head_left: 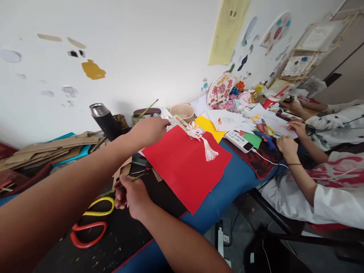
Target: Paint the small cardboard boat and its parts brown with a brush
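My right hand (135,193) is closed around a thin green stem (138,177), whose tip sticks out past the fingers over the dark mat. My left hand (152,131) reaches across to the far side of the table, beside a clear plastic wrapping (175,122). Its fingers point away and are mostly hidden, so their grip does not show. Under and beside that hand lies a large red sheet (190,170), with a white tassel (209,151) on it. Scissors with one yellow handle and one red handle (89,233) lie left of my right hand.
A black thermos (105,121) stands near the wall, beside stacked brown cardboard (42,151). A round pale container (182,111) sits behind the red sheet. A white power bank (238,141) trails a cable. At right, another person's hands (287,148) rest near paper and scissors.
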A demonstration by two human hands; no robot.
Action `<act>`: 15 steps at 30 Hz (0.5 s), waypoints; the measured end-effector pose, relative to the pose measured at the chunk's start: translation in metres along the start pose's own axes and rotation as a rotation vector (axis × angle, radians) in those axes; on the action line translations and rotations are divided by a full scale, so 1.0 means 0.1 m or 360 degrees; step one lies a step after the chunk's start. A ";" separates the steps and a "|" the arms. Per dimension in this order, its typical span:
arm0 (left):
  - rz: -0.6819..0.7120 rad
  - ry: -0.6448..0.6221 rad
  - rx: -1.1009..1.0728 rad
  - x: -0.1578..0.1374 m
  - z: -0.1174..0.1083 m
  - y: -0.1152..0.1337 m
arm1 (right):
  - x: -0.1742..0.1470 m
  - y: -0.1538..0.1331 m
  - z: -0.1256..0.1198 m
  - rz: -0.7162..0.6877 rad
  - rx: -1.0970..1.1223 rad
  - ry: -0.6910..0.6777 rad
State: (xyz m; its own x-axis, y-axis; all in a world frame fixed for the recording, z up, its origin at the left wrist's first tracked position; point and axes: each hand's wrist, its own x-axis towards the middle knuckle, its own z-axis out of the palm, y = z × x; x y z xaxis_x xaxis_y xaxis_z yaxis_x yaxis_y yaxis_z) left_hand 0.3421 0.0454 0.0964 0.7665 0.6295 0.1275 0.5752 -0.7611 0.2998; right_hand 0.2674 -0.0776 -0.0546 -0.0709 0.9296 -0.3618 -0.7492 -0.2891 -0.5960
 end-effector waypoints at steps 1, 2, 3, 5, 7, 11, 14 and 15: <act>0.0077 -0.0098 0.0243 0.17 0.09 0.03 | 0.00 0.00 0.01 0.0013 0.0004 -0.0007; 0.0117 -0.0157 0.0433 0.32 0.18 0.06 | 0.01 0.00 0.02 0.0027 0.0011 -0.0015; 0.0114 -0.0175 0.0489 0.46 0.27 0.08 | 0.01 0.00 0.03 0.0035 0.0029 -0.0012; 0.0108 -0.0199 0.0540 0.68 0.41 0.11 | 0.02 0.01 0.06 0.0072 0.0058 0.0006; 0.0107 -0.0212 0.0581 0.84 0.52 0.12 | 0.03 0.02 0.09 0.0127 0.0048 0.0019; 0.0117 -0.0212 0.0637 1.07 0.66 0.13 | 0.05 0.04 0.16 0.0190 0.0009 0.0020; 0.0097 -0.0197 0.0664 1.19 0.71 0.13 | 0.03 0.03 0.21 0.0183 0.0025 -0.0014; 0.0082 -0.0189 0.0671 1.22 0.72 0.13 | 0.01 0.01 0.22 0.0155 0.0047 -0.0005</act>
State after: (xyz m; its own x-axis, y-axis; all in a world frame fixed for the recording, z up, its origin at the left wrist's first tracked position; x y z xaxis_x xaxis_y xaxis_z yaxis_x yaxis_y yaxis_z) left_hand 0.4636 0.1014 0.0480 0.8105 0.5855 0.0151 0.5829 -0.8038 -0.1192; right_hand 0.2517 -0.0721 -0.0399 -0.1463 0.8980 -0.4149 -0.7577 -0.3714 -0.5367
